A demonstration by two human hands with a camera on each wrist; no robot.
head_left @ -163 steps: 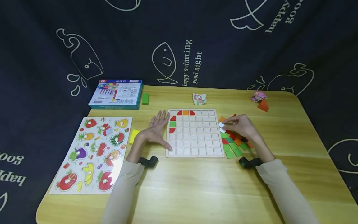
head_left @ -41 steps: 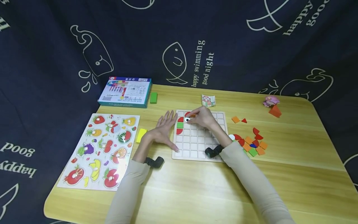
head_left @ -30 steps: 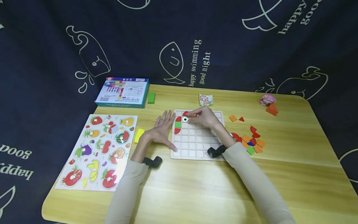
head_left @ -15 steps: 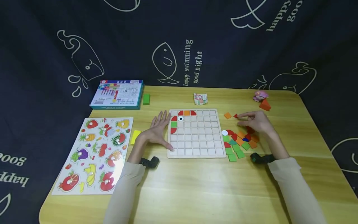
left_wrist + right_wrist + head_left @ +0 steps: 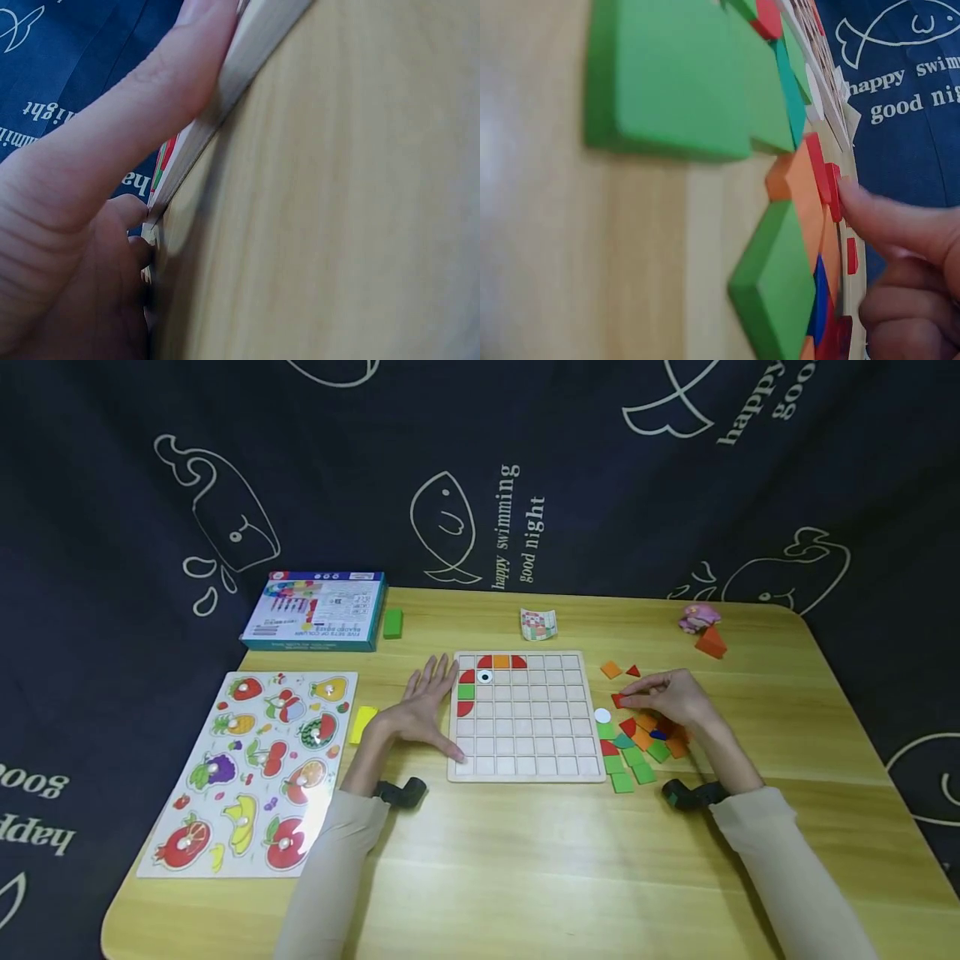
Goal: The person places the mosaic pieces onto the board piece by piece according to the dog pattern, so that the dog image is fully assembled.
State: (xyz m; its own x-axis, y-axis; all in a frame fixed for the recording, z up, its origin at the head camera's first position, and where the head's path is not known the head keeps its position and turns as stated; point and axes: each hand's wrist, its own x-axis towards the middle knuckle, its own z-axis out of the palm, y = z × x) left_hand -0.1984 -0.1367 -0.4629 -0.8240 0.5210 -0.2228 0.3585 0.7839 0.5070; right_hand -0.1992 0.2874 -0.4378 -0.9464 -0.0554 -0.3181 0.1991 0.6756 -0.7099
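The right hand (image 5: 671, 697) pinches a flat red tile (image 5: 617, 701) between thumb and fingertips, just right of the grid board; whether the tile is off the table (image 5: 525, 860) I cannot tell. The left hand (image 5: 420, 714) is spread wide along the board's left side, thumb on its near left corner.

The grid board (image 5: 536, 727), pale wood cut into square cells, lies at the middle of the table. Around its far left corner sit red quarter-circles (image 5: 466, 708), an orange square (image 5: 501, 662), a green square (image 5: 466, 692) and a white eye disc (image 5: 484, 677) (round, with a black dot).

Near the board's right edge lies a loose pile of tiles (image 5: 643, 772), smooth and thick-sided, overlapping in places. A plain white disc (image 5: 602, 716) lies just beside the board.

Farther out, a glossy fruit puzzle (image 5: 240, 867) lies along the table's left edge, a cardboard box (image 5: 315, 610) at the far left corner, a creased paper card (image 5: 538, 625) by the far edge, and a pink toy (image 5: 699, 617) toward the far right corner.
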